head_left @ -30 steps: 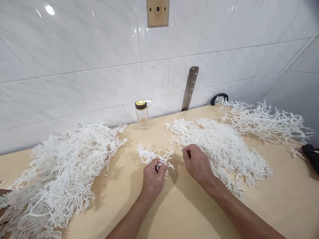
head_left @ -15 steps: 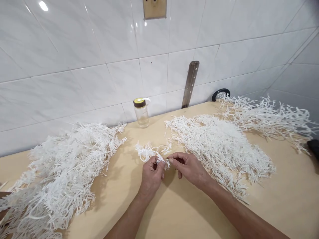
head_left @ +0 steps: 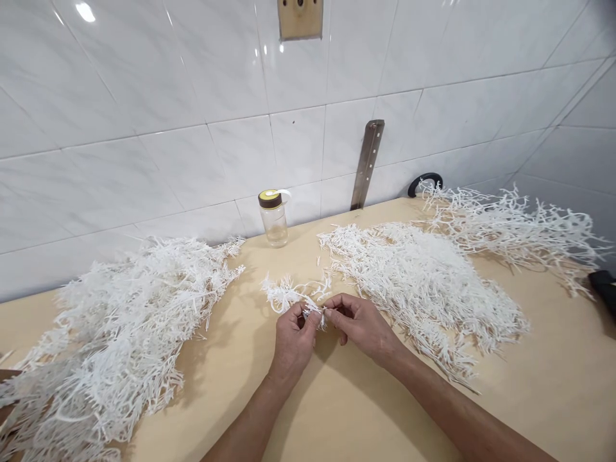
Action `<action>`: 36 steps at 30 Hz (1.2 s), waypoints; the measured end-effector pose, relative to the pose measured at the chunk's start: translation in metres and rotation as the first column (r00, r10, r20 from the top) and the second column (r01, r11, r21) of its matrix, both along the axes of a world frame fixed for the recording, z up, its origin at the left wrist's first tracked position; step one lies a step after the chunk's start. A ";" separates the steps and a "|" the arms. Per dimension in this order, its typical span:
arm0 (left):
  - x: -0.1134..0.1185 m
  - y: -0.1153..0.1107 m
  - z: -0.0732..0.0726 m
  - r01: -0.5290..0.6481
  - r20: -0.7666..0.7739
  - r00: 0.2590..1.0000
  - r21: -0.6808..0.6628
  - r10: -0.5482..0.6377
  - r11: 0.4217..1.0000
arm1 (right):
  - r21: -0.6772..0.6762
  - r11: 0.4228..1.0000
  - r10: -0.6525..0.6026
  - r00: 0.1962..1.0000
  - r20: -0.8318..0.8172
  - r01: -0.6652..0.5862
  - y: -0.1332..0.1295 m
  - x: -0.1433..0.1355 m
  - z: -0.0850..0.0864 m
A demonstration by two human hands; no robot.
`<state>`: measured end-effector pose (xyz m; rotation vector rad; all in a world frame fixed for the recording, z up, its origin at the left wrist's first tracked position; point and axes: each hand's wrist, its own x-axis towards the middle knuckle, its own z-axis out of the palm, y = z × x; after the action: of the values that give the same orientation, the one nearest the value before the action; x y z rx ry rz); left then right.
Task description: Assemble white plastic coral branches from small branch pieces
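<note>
Near the middle of the table, my left hand [head_left: 294,339] is closed on a small white branched sprig [head_left: 283,293], which looks like plastic. Its thin, curling twigs spread out beyond my left fingers. My right hand [head_left: 364,326] pinches the near tip of the same sprig with thumb and forefinger, close beside my left thumb. The fingers partly hide the spot where both hands meet. To the right of my right hand lies a heap of short white sprigs [head_left: 414,276]. A larger heap of white branched pieces [head_left: 135,314] lies to the left.
A clear bottle [head_left: 275,221] with a dark and yellow lid stands by the tiled wall. A metal strip [head_left: 367,165] leans there too. Long white branches [head_left: 514,224] lie at the back right beside a black ring [head_left: 425,182]. A black object [head_left: 603,289] sits at the right edge.
My right hand has moved slightly left, closer to my left fingers, its fingertips now nearly against my left thumb. The sprig stays in my left hand.
</note>
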<state>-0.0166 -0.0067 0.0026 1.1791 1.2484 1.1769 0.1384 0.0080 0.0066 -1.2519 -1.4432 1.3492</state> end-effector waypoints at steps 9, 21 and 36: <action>0.000 0.000 -0.003 -0.015 -0.098 0.995 0.068 0.021 0.998 | 0.171 0.985 -0.066 0.987 0.147 0.040 -0.002 0.000 -0.008; 0.001 -0.001 -0.004 -0.057 -0.155 0.985 0.093 0.071 0.994 | 0.056 0.997 0.047 0.994 0.095 -0.052 -0.003 0.003 -0.005; 0.001 -0.004 -0.002 -0.060 -0.285 0.955 0.075 0.079 0.995 | 0.297 0.949 -0.256 0.804 0.537 0.104 0.004 0.003 -0.011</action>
<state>-0.0153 -0.0103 0.0011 1.4031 1.4886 1.1327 0.1417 0.0120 -0.0040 -1.6530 -1.7728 0.6413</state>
